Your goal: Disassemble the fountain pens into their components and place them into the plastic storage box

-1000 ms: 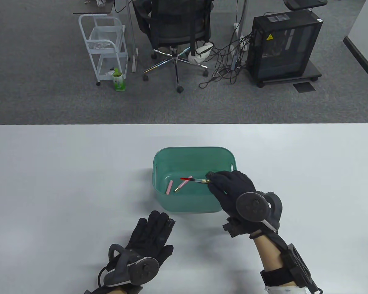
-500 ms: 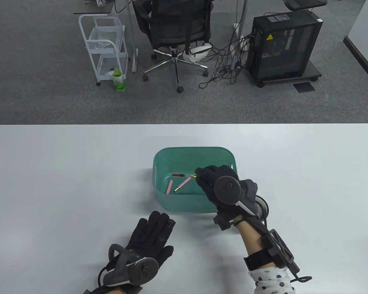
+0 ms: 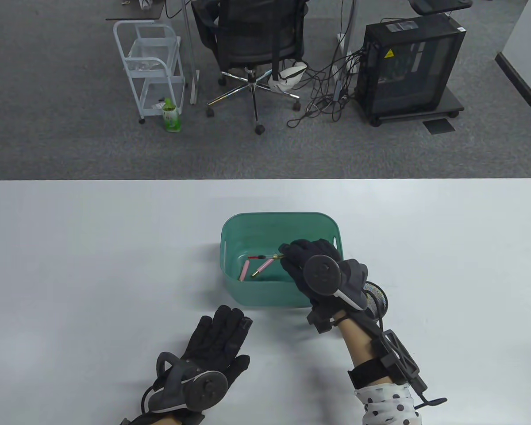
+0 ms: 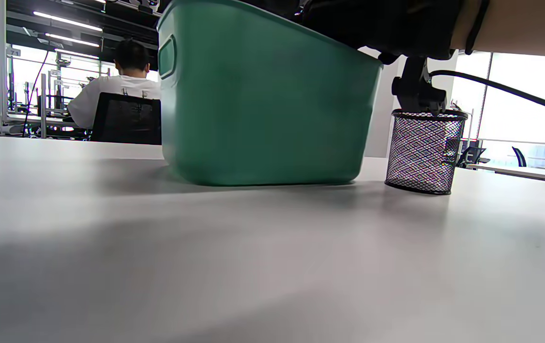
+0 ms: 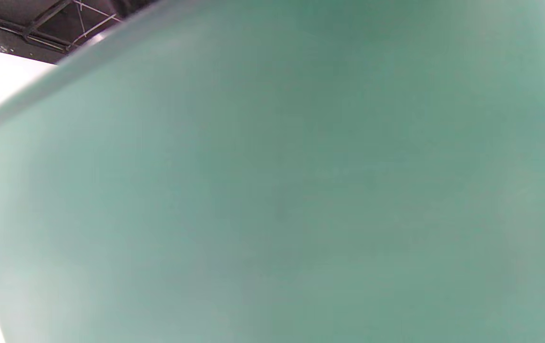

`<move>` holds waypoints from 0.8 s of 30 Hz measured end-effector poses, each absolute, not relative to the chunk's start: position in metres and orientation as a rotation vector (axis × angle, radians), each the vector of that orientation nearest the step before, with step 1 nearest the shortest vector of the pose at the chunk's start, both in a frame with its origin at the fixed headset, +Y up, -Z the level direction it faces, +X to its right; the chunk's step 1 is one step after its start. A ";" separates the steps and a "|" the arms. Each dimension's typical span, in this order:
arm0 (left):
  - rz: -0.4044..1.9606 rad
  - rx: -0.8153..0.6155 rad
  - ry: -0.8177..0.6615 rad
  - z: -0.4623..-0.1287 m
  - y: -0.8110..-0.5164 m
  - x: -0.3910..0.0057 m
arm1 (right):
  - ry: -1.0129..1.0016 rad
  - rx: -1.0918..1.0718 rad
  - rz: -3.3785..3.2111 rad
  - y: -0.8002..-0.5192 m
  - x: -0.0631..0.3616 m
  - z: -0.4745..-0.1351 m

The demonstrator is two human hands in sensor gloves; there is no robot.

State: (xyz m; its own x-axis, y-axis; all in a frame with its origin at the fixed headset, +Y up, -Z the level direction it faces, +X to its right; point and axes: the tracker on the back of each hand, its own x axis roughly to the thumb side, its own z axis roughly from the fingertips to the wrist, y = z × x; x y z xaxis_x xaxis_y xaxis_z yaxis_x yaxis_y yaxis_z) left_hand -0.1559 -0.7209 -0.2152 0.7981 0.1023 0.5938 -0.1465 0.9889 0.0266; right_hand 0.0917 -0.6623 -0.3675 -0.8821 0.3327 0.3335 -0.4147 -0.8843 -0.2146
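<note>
A green plastic storage box (image 3: 248, 221) stands mid-table; its side wall (image 4: 262, 105) fills the left wrist view and the box wall (image 5: 272, 190) fills the right wrist view. Inside lie a short pink piece (image 3: 244, 270) and a longer pink barrel with a gold end (image 3: 263, 267). My right hand (image 3: 292, 256) reaches over the box's right side and pinches the gold end of a thin red-and-clear ink converter part (image 3: 261, 256), held low inside the box. My left hand (image 3: 219, 336) lies flat on the table in front of the box, fingers straight, holding nothing.
A black mesh pen cup (image 4: 423, 151) stands right of the box, under my right wrist, partly seen in the table view as the mesh cup (image 3: 376, 296). Beyond the table's far edge are an office chair (image 3: 252, 40), a white cart (image 3: 152, 66) and a computer tower (image 3: 411, 66).
My right hand moved left over the box and lowered the red-tipped part inside. The left hand stayed still.
</note>
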 end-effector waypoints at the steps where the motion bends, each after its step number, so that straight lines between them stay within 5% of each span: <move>1: 0.134 0.071 -0.633 -0.215 -0.721 -0.156 | -0.397 0.411 2.689 -0.662 0.092 -0.367; 24: 0.138 0.060 -0.620 -0.218 -0.721 -0.157 | -0.454 0.567 2.804 -0.656 0.111 -0.310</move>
State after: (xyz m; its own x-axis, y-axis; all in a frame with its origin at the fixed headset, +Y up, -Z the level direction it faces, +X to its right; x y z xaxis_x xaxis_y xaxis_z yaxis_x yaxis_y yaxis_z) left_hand -0.1571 -0.7212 -0.2176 0.8049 0.1111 0.5829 -0.1469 0.9890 0.0144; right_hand 0.1106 -0.6562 -0.3103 -0.8946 0.1742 0.4114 -0.2950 -0.9219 -0.2513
